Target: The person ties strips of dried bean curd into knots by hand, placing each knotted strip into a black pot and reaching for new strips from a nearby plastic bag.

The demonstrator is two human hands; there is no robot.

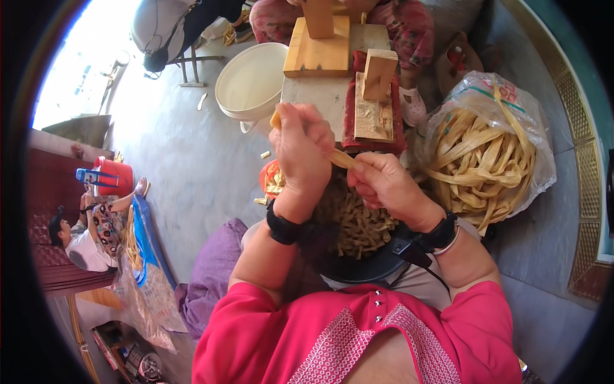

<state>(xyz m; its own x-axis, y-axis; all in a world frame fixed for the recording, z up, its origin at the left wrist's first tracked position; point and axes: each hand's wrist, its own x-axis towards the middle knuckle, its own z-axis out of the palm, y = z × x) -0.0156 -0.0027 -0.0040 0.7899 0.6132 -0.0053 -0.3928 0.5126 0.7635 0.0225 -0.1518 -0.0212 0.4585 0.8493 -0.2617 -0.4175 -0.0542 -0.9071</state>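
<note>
Between my two hands runs a flat, pale yellow strip [341, 159], dried-looking and fibrous. My left hand [299, 137] is closed around it, with a bit of yellow showing past the thumb. Slightly lower and to the right, my right hand [382, 181] pinches the same strip between thumb and fingers. Beneath my hands, a dark basin [355, 272] on my lap holds many short, folded brownish-yellow pieces [362, 224]. To the right, a clear plastic bag [540, 166] stands open, full of long yellow strips [476, 160] like the one I hold.
Ahead is a bench with wooden blocks [377, 73] on a red cloth [350, 121]; another person sits behind it. A white bucket [240, 105] stands left of the bench. A small red container [274, 179] is beside my left wrist. Another person [89, 240] sits far left by a red bucket [118, 176].
</note>
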